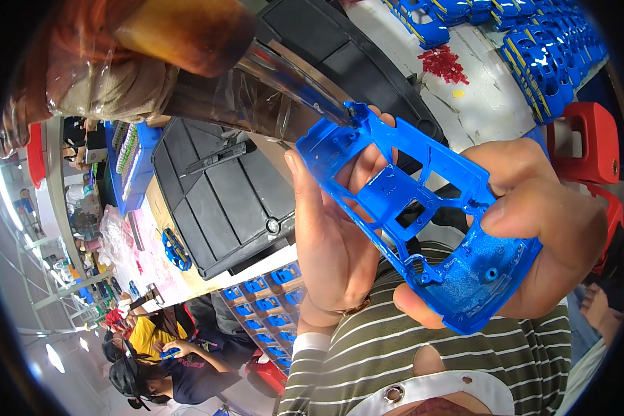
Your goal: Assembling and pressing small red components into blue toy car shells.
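A glossy blue plastic toy car body (395,194) is held up in front of my chest, its hollow inner side facing me. My left hand (340,243) supports it from the left and behind, thumb upright beside its edge and fingertips showing past its far end. Around the near right end wraps my right hand (555,222), with thumb and fingers pressed on the shell. The shell's far end meets the tip of a metal shaft (312,93), which comes from an amber rounded part (187,35) wrapped in clear film. Whether they touch firmly I cannot tell.
Black plastic crate lids (222,201) lie behind the shaft. Many blue car bodies (541,62) are stacked at the upper right, near small red pieces (442,64). A red stool (589,142) stands right. More shells fill a tray (263,305); co-workers (166,360) sit at lower left.
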`<state>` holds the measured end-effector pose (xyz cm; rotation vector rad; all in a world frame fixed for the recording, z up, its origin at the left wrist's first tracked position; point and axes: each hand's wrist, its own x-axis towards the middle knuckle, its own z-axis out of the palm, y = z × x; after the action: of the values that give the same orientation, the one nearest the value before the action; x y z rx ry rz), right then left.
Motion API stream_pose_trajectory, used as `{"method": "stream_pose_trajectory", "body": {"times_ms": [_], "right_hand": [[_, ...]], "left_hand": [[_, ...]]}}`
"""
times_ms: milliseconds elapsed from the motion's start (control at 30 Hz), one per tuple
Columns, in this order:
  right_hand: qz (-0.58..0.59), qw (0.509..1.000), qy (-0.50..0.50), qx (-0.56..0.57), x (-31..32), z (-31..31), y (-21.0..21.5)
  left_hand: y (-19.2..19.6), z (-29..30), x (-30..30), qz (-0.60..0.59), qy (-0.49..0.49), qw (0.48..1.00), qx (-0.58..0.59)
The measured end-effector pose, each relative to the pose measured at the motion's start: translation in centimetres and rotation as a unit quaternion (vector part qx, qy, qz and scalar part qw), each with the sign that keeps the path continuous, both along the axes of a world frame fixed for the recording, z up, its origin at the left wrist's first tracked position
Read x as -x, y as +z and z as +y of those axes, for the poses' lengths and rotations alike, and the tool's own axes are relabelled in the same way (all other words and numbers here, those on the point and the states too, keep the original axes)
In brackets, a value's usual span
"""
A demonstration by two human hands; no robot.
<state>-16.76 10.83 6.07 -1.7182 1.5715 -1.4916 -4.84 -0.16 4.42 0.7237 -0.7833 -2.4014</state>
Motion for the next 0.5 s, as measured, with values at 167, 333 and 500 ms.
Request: {"method": "stream_pose_trajectory", "body": {"times_ms": [167, 333, 500], "right_hand": [[-0.002, 1.000, 0.005, 0.002, 0.1, -0.1, 0.2], [0.002, 1.000, 0.009, -0.002, 0.0, -0.1, 0.4], [0.000, 1.000, 0.017, 0.004, 0.1, -0.2, 0.5]], "left_hand": [[-0.3, -0.2, -0.1, 0.006, -0.002, 0.999, -0.038], [-1.9, -0.3, -0.5, 0.012, -0.007, 0.999, -0.041], [-0.1, 0.0, 0.0, -0.051, -0.003, 0.998, -0.035]]}}
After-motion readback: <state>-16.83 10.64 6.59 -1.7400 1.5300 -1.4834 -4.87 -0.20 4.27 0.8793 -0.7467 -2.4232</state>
